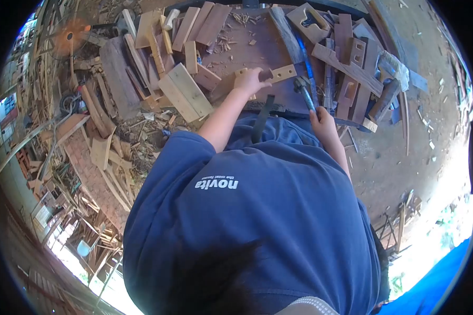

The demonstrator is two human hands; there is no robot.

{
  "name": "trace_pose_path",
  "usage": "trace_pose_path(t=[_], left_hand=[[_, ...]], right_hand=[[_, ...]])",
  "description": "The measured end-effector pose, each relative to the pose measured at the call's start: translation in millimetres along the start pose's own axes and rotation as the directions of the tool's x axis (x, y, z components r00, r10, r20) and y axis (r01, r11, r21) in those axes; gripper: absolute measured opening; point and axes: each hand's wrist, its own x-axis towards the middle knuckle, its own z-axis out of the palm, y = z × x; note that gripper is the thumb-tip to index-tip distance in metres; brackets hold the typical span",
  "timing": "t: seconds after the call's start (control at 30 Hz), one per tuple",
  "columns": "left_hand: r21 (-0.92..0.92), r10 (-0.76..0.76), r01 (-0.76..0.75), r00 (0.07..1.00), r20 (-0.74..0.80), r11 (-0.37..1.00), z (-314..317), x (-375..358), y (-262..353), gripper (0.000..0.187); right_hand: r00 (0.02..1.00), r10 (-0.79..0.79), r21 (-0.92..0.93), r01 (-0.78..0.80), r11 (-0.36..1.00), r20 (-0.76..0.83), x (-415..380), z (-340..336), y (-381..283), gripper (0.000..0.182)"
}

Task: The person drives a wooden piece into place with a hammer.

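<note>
My left hand (251, 80) is curled over a narrow wooden strip (285, 73) lying across the workbench, and its fingers partly cover it. Small holes show in the strip's uncovered right end. To the right, my right hand (323, 124) is closed on the lower end of a hammer (308, 98) with a light-coloured handle. The hammer's dark metal head (300, 82) is close to the strip's right end. Left of my left arm, a pale wide board (185, 93) lies at a slant.
Cut wood pieces crowd the workbench (252, 50), including a mortised board (348, 90) on the right and a block with a cut-out (308, 23) at the back. A blue bar (306, 63) lies beyond the hammer. Scrap wood (102, 147) covers the ground on the left.
</note>
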Motion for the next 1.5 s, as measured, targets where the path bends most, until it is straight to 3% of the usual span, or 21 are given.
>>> trace_pose_path(t=[0.13, 0.2, 0.3, 0.37, 0.4, 0.47, 0.5, 0.57, 0.7, 0.83, 0.93, 0.97, 1.0, 1.03, 1.07, 1.1, 1.23, 1.3, 1.33, 1.4, 1.5], left_hand=[[-0.335, -0.201, 0.112, 0.949, -0.243, 0.936, -5, -14, -7, 0.05], [-0.583, -0.37, 0.05, 0.816, -0.444, 0.811, -12, -26, -12, 0.033], [-0.726, -0.404, -0.098, 0.776, -0.484, 0.681, -15, -37, -29, 0.017], [-0.837, -0.331, -0.414, 0.782, -0.528, 0.357, -53, -55, 13, 0.01], [-0.846, -0.351, -0.404, 0.781, -0.517, 0.348, -56, -54, 20, 0.01], [-0.697, -0.2, -0.712, 0.673, -0.712, 0.085, -55, -49, 27, 0.007], [-0.701, -0.216, -0.708, 0.674, -0.706, 0.081, -54, -45, 25, 0.007], [-0.619, -0.004, -0.748, 0.637, -0.771, 0.24, -48, -37, 17, 0.006], [-0.604, 0.137, -0.783, 0.621, -0.772, 0.148, -29, -17, -6, 0.005], [-0.638, 0.052, -0.735, 0.664, -0.746, 0.232, 10, -7, -21, 0.026], [-0.718, 0.203, -0.35, 0.803, -0.561, -0.602, 14, 12, -30, 0.03], [-0.507, 0.403, 0.104, 0.75, -0.526, -0.856, 3, 14, -26, 0.017], [-0.497, 0.39, 0.098, 0.754, -0.528, -0.862, -1, 8, -19, 0.017], [-0.751, 0.133, -0.481, 0.796, -0.59, -0.452, -2, 3, -12, 0.01], [-0.661, -0.05, -0.702, 0.675, -0.736, 0.264, -4, -1, -5, 0.004], [-0.704, -0.203, -0.619, 0.684, -0.701, 0.348, -16, -15, 13, 0.013], [-0.684, -0.311, -0.561, 0.62, -0.72, 0.466, -7, -10, 9, 0.02], [-0.746, -0.4, -0.631, 0.64, -0.656, 0.213, 3, -1, 4, 0.026], [-0.747, -0.405, -0.63, 0.638, -0.654, 0.214, 10, 7, -4, 0.026], [-0.643, -0.261, -0.671, 0.739, -0.621, -0.371, 14, 14, -14, 0.025], [-0.642, -0.292, -0.749, 0.658, -0.694, -0.162, 10, 8, -7, 0.024]], right_hand=[[0.997, -0.004, 0.042, 0.001, 0.999, 0.083, 9, -21, -1, 0.033], [0.995, -0.025, 0.05, 0.021, 0.999, 0.099, 15, -25, 5, 0.033], [0.993, -0.059, 0.061, 0.052, 0.997, 0.107, 24, -24, 15, 0.033], [0.991, -0.098, 0.069, 0.092, 0.993, 0.088, 27, -24, 18, 0.034], [0.99, -0.091, 0.055, 0.086, 0.995, 0.105, 28, -24, 18, 0.034], [0.989, -0.125, 0.061, 0.121, 0.991, 0.073, 28, -20, 18, 0.035], [0.989, -0.121, 0.073, 0.114, 0.991, 0.088, 29, -19, 16, 0.037], [0.986, -0.085, -0.006, 0.087, 0.996, 0.141, 34, -18, 8, 0.039], [0.976, -0.111, -0.087, 0.13, 0.988, 0.189, 47, -6, 5, 0.042], [0.969, -0.082, -0.161, 0.121, 0.979, 0.233, 52, 5, 10, 0.043], [0.967, -0.079, -0.226, 0.136, 0.965, 0.243, 51, 9, 7, 0.045], [0.965, -0.073, -0.236, 0.134, 0.962, 0.253, 51, 11, 9, 0.045], [0.968, -0.077, -0.235, 0.134, 0.963, 0.237, 52, 14, 10, 0.046], [0.972, -0.084, -0.233, 0.136, 0.963, 0.221, 52, 17, 11, 0.046], [0.97, -0.082, -0.238, 0.138, 0.961, 0.23, 53, 20, 13, 0.046], [0.971, -0.078, -0.234, 0.132, 0.963, 0.226, 54, 23, 16, 0.047], [0.973, -0.076, -0.224, 0.125, 0.967, 0.219, 52, 25, 12, 0.048], [0.972, -0.091, -0.225, 0.141, 0.964, 0.217, 52, 23, 11, 0.048], [0.972, -0.107, -0.222, 0.154, 0.963, 0.209, 53, 23, 11, 0.049], [0.97, -0.106, -0.222, 0.156, 0.963, 0.219, 55, 22, 13, 0.049], [0.967, -0.089, -0.24, 0.148, 0.959, 0.24, 58, 20, 16, 0.05]])
